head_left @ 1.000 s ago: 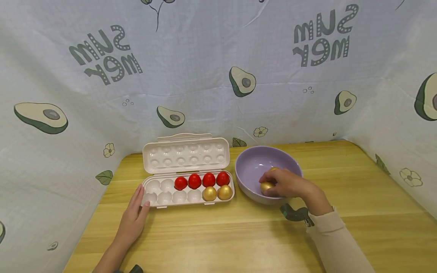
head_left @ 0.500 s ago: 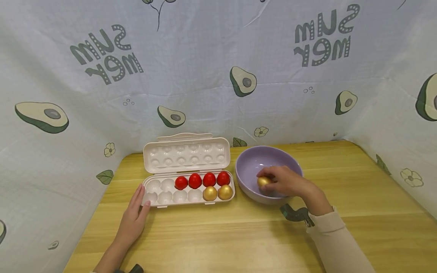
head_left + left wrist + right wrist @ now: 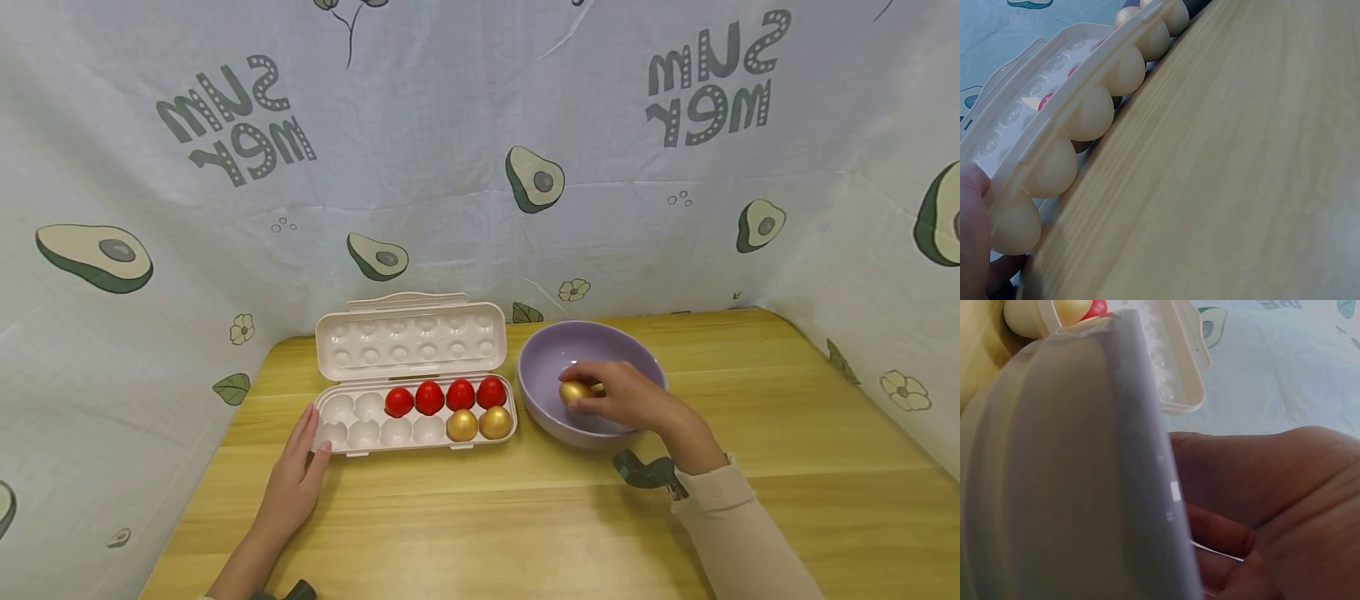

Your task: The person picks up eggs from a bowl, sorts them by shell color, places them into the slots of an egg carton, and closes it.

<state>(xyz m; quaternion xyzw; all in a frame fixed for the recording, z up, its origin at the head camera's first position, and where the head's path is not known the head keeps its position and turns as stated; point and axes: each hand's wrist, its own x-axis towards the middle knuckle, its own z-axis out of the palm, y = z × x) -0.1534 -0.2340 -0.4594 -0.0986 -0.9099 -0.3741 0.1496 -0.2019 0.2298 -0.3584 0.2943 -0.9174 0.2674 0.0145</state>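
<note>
In the head view my right hand point(image 3: 626, 397) reaches inside the purple bowl point(image 3: 542, 346) and pinches a golden egg point(image 3: 574, 392) between thumb and fingers. Part of another golden thing shows under that hand. From the right wrist, the bowl's side point(image 3: 1072, 462) hides the held egg and most fingertips. My left hand point(image 3: 294, 479) rests at the left end of the white egg carton point(image 3: 412, 446), fingers straight along its side and thumb at the front corner. Several red eggs point(image 3: 430, 397) fill the right part of the back row; two golden eggs point(image 3: 477, 424) sit in front of them.
The carton's lid point(image 3: 411, 337) stands open towards the back. A printed cloth point(image 3: 450, 125) hangs behind and beside the wooden table point(image 3: 480, 525). Dark straps with hardware point(image 3: 648, 471) show at the wrists.
Inside the bowl, my right hand has shifted slightly left and away from me, bringing the golden egg with it. My left hand stays at the carton.
</note>
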